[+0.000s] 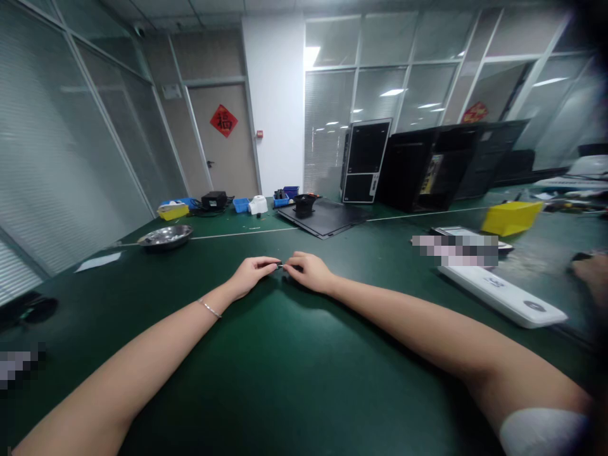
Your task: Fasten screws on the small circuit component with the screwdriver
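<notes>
My left hand [254, 273] and my right hand [310, 272] meet above the green tabletop [266, 361]. Between their fingertips is a small dark piece [279, 265], too small to tell its kind. The left thumb and fingers pinch it from one side. On the other side my right hand's thumb and curled fingers close at its end, partly hiding it. A silver bracelet [209, 309] circles my left wrist.
A metal bowl [166, 237] stands at the left. Behind my hands lies a black panel [325, 218] with a black part [304, 204] on it. A white power strip [503, 294], a yellow bin [512, 218] and another person's hand [591, 272] are at the right.
</notes>
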